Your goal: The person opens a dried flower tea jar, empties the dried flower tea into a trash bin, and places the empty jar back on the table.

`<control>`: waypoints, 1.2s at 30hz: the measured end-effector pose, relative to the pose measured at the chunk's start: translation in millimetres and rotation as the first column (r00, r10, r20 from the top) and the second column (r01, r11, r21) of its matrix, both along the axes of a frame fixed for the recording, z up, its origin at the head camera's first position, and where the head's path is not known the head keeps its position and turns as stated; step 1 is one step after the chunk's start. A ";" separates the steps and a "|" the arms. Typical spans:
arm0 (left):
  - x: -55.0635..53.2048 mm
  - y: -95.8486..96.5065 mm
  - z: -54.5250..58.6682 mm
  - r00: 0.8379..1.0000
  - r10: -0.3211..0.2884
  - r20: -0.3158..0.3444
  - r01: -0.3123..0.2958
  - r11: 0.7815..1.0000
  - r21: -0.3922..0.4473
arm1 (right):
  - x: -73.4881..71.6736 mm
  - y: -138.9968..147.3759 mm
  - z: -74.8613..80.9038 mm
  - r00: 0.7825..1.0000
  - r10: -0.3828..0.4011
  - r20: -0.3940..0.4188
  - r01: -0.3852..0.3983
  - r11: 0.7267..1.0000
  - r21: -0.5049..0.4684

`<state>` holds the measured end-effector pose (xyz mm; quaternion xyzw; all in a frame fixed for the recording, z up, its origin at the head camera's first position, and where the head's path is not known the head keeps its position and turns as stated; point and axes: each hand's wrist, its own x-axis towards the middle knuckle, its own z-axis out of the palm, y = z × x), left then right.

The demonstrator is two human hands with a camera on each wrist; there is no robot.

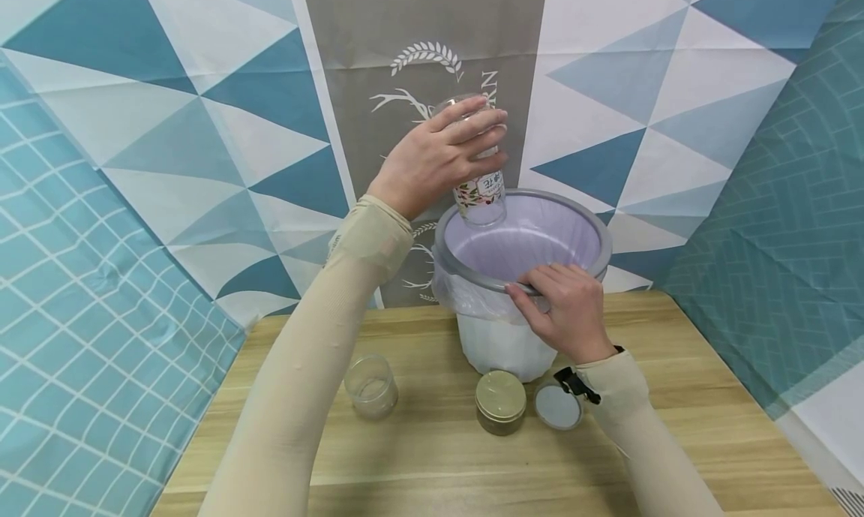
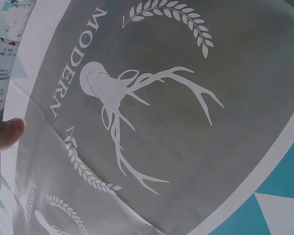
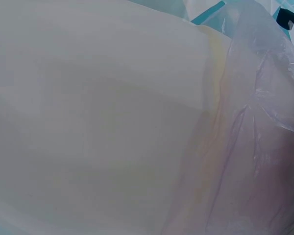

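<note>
In the head view my left hand (image 1: pixel 448 153) grips a clear jar (image 1: pixel 481 194) with a floral label, its fingers wrapped across the side. The jar is tilted, its lower end above the mouth of a white trash bin (image 1: pixel 502 344) with a grey rim. A lilac plastic bag (image 1: pixel 540 228) lines the bin and folds over the rim. My right hand (image 1: pixel 567 307) holds the rim at the near right, thumb outside. The left wrist view catches the labelled jar (image 2: pixel 1 73) and a thumb. Bin wall (image 3: pixel 112 122) and bag (image 3: pixel 259 98) fill the right wrist view, where the right fingers are hidden.
On the wooden table (image 1: pixel 418 457), an open clear container (image 1: pixel 371 386) stands left of the bin. A round gold-topped tin (image 1: pixel 500 402) stands in front of it, with a flat grey disc (image 1: pixel 558 407) beside that. A patterned cloth (image 1: pixel 256 112) hangs close behind.
</note>
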<state>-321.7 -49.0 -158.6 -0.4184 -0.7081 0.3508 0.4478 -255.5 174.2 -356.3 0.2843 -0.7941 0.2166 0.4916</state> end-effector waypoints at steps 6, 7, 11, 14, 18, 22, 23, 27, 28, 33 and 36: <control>-2.3 -3.5 -3.8 1.000 -0.005 0.008 0.004 0.999 0.036 | -0.4 -0.4 -0.1 1.000 -0.001 -0.001 0.001 1.000 0.001; -3.0 -4.1 -4.5 1.000 -0.009 0.007 0.009 0.999 0.044 | -0.3 -0.4 0.1 1.000 -0.003 -0.003 0.003 1.000 0.004; -5.3 -8.1 -7.7 0.999 -0.038 0.024 0.035 0.995 0.096 | 0.0 -0.2 0.5 1.000 -0.004 -0.005 0.004 1.000 0.005; -6.0 -12.6 -11.1 0.996 -0.043 0.073 0.033 0.990 0.136 | 0.3 -0.2 0.7 1.000 -0.002 -0.002 0.002 1.000 0.005; -6.2 -18.9 -16.3 0.990 -0.033 0.137 0.009 0.985 0.173 | 1.3 -0.1 1.3 1.000 -0.007 -0.004 0.007 1.000 0.018; -6.9 -24.5 -20.2 0.984 -0.040 0.174 0.003 0.978 0.207 | 2.1 -0.1 2.6 1.000 -0.005 -0.017 0.005 1.000 0.024; -7.0 -25.9 -20.9 0.983 -0.044 0.181 0.004 0.976 0.216 | 2.2 0.0 2.9 1.000 -0.001 -0.022 0.001 1.000 0.024; -7.3 -32.7 -25.5 0.974 -0.091 0.205 0.030 0.958 0.284 | 3.1 0.8 4.1 1.000 0.010 -0.022 -0.010 1.000 0.024; -7.4 -35.5 -28.2 0.971 -0.109 0.213 0.039 0.951 0.307 | 3.4 1.1 4.3 1.000 0.013 -0.018 -0.012 1.000 0.025; -5.2 -56.1 -55.5 0.937 -0.196 0.288 0.047 0.890 0.454 | 5.4 2.5 4.7 1.000 0.026 -0.005 -0.026 0.999 0.036; -2.9 -68.2 -73.5 0.923 -0.209 0.322 0.017 0.860 0.511 | 6.5 2.6 5.3 0.999 0.037 -0.005 -0.037 0.999 0.038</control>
